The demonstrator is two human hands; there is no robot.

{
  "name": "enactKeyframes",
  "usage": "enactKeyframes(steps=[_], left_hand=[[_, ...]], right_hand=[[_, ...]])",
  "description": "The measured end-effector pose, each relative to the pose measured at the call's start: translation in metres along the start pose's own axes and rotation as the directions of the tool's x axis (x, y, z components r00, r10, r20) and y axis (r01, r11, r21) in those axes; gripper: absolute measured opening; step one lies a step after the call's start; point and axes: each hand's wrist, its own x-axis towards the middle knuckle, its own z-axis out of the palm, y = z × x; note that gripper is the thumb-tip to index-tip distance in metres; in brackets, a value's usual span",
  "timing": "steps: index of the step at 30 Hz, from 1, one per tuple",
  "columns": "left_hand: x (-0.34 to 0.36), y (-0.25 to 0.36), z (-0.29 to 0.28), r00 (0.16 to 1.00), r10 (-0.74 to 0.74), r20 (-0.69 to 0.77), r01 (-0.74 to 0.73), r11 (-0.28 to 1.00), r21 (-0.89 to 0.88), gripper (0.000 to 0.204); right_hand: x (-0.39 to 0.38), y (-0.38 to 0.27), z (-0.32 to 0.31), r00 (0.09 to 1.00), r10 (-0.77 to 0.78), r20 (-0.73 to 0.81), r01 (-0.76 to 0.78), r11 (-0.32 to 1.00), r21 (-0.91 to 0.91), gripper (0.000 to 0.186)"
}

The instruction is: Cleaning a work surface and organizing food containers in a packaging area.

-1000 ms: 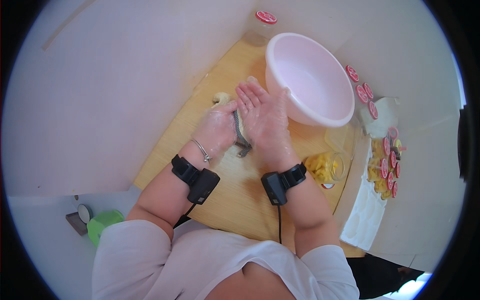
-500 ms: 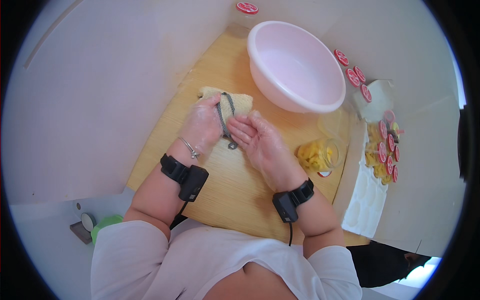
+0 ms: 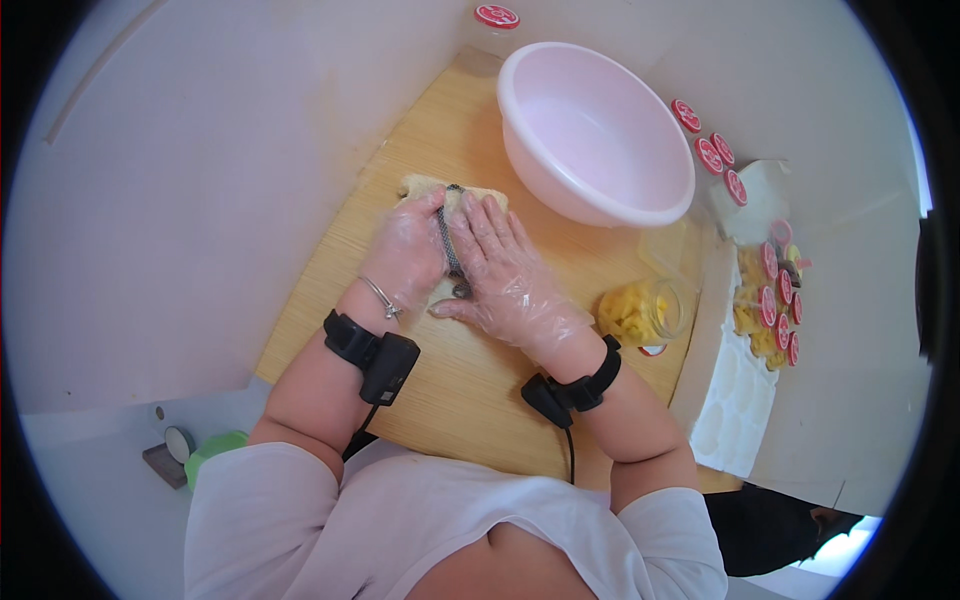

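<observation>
A folded beige cloth with a dark grey braided edging lies on the table in front of me. My left hand, in a clear plastic glove, is closed around the left side of the cloth, its thumb by the braid. Flat over the right part of the cloth lies my right hand, also gloved, palm down with fingers stretched out and the thumb apart. It covers much of the cloth. Near my right wrist stands an open glass jar of yellow fruit pieces.
A large pale pink basin stands beyond my hands. On the right are a white moulded tray and several jars with red lids. More red lids show beside the basin, another red lid at the back. Walls enclose the table.
My right hand has turned from palm up to palm down and come to lie on the cloth. The left hand keeps its place.
</observation>
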Motion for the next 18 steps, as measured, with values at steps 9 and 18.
enactKeyframes(steps=[9, 18], left_hand=[[0.003, -0.014, -0.002, 0.985, 0.16, 0.068, -0.174, 0.901, 0.397, 0.029], [-0.018, -0.011, 0.026, 0.997, 0.074, -0.031, -0.061, 0.95, 0.306, 0.032]], right_hand=[[-0.03, 0.009, 0.006, 0.993, -0.077, -0.093, 0.104, 0.938, 0.331, 0.084], [0.027, -0.002, -0.018, 0.899, 0.352, -0.259, 0.088, 0.434, 0.896, 0.026]])
